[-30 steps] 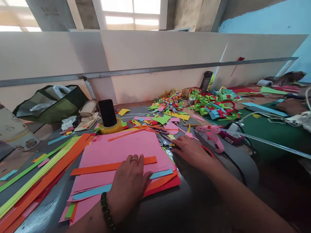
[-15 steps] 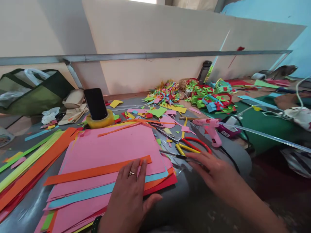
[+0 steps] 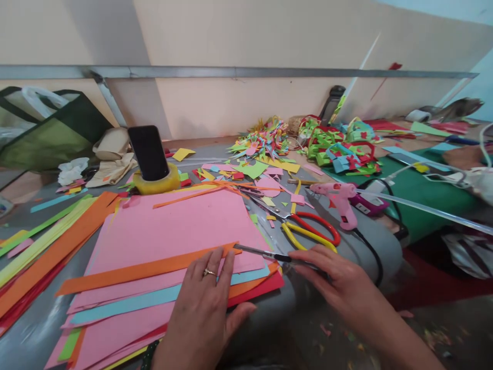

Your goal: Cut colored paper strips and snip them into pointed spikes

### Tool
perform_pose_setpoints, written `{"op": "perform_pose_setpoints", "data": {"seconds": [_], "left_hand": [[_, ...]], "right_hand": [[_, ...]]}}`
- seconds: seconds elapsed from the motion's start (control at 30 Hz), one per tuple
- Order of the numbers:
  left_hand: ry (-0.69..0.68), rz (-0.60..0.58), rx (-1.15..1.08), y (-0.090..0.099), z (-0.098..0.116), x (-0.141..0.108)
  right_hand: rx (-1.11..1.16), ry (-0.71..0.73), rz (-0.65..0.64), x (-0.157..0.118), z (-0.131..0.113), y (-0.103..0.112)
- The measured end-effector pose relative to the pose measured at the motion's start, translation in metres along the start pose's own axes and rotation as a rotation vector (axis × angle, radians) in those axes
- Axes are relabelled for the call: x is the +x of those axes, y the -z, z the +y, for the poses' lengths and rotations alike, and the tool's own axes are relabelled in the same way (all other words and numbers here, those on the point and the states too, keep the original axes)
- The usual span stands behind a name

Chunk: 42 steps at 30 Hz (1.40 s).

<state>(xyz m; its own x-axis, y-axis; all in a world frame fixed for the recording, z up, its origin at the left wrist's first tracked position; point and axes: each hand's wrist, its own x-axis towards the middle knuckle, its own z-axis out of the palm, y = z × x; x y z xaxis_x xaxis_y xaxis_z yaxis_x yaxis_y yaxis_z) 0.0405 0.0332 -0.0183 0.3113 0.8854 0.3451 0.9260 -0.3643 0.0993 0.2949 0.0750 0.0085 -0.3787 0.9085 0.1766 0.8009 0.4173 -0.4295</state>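
My left hand [image 3: 208, 303] lies flat, fingers spread, with its fingertips on an orange paper strip [image 3: 146, 271]. That strip rests across a stack of pink sheets [image 3: 181, 221], with blue, orange and red sheets showing below. In my right hand [image 3: 331, 272] is a slim black-handled craft knife [image 3: 265, 253], its metal tip at the strip's right end. Scissors with red and yellow handles [image 3: 311, 228] lie just beyond that hand.
Orange, yellow and green strips [image 3: 57, 246] lie at left. A phone [image 3: 148, 154] stands in a yellow tape roll [image 3: 156, 180]. A pink glue gun [image 3: 341, 198] is at right, paper scraps [image 3: 250, 169] behind the stack, and a green bag [image 3: 57, 133] at back left.
My right hand has brought the knife's tip left onto the end of the orange strip. My left hand stays on the strip. The view has shifted slightly.
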Motion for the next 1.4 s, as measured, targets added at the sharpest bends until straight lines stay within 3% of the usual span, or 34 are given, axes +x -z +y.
{"op": "perform_pose_setpoints", "data": {"seconds": [0.53, 1.03, 1.4], "left_hand": [[-0.048, -0.023, 0.005, 0.0, -0.002, -0.002], [-0.069, -0.008, 0.063, -0.001, -0.002, -0.002], [-0.01, 0.094, -0.142, 0.007, -0.001, 0.006]], "right_hand": [[0.003, 0.158, 0.029, 0.014, 0.012, 0.014], [0.127, 0.12, -0.084, 0.021, 0.013, 0.012], [0.16, 0.112, -0.089, 0.018, 0.019, 0.015]]}}
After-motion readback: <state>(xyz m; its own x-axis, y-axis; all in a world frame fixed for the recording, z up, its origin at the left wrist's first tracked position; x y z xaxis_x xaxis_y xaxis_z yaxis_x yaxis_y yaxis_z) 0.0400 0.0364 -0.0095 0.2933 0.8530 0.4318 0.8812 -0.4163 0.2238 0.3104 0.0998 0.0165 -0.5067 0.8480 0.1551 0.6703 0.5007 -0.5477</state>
